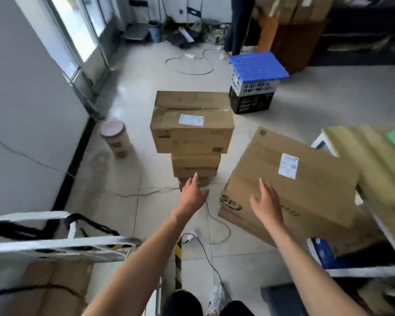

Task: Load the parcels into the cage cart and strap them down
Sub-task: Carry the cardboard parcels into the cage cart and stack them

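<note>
Underfoot, loose cables (211, 262) cross the floor: a likely trip risk when carrying. Left hand (193, 195) and right hand (268, 202) reach forward, fingers apart, holding nothing. Stacked parcels (192, 133) ahead look top-heavy and may topple if pulled low; large parcel (290, 179) lies right; cage cart (55, 245) stands near left.

Stack of parcels (192, 133) ahead, large parcel (290, 185) right of it, crates (253, 87) behind, cup (115, 137) left.

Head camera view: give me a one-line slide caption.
Open left hand reaches toward a stack of cardboard parcels; open right hand hovers over a large labelled cardboard box.
</note>
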The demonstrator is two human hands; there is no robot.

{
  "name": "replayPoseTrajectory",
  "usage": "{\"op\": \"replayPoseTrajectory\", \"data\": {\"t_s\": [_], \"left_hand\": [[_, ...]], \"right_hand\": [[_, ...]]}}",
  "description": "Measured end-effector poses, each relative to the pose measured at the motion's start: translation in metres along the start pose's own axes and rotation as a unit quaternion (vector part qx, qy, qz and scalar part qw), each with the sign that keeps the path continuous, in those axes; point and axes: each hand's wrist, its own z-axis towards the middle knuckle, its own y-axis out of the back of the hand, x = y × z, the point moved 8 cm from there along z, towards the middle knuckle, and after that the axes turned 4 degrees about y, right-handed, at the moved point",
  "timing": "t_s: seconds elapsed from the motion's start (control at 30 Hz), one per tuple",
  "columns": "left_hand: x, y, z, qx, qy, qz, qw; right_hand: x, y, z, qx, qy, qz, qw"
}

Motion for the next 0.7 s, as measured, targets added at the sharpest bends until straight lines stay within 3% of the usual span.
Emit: {"op": "replayPoseTrajectory", "data": {"t_s": [0.2, 0.4, 0.7], "left_hand": [[-0.121, -0.076, 0.043, 0.079, -0.099, 0.064, 0.99], [-0.187, -0.123, 0.095, 0.134, -0.163, 0.151, 0.966], [-0.233, -0.191, 0.139, 0.191, -0.156, 0.264, 0.932]], "right_hand": [[-0.099, 0.069, 0.024, -0.059, -0.114, 0.032, 0.991], [-0.164, 0.096, 0.033, -0.096, -0.203, 0.06, 0.973], [-0.246, 0.106, 0.038, -0.103, -0.289, 0.116, 0.945]]}}
